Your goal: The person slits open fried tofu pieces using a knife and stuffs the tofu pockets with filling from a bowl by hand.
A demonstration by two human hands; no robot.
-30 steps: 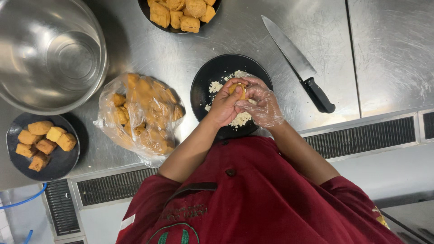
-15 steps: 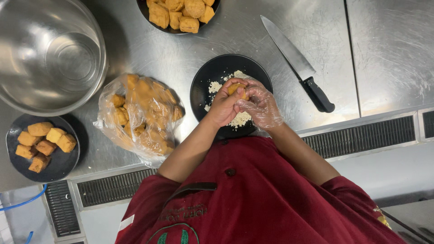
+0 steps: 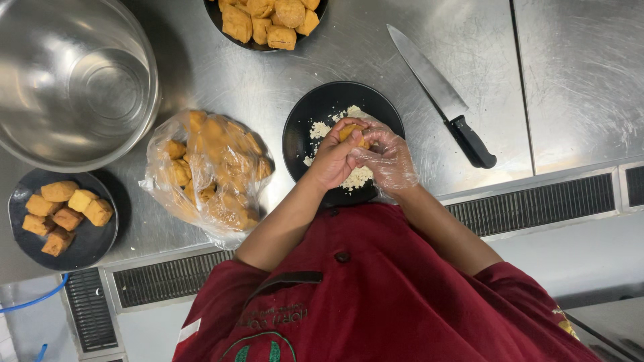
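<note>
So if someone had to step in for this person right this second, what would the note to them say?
Left hand, bare, and right hand, in a clear glove, together hold one fried tofu puff over the black plate of white crumbs.
Plastic bag of puffs sits left of that plate. More puffs lie on the top plate and on the small plate at far left.
Knife lies untouched to the right; the steel bowl is top left.
Done: some crumbs on the plate. Left: the bagged puffs.

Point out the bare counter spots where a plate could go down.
Bare steel right of the knife, and a smaller patch between the steel bowl, the top plate and the middle plate. Crowded lower left: bag and small plate sit close.
</note>
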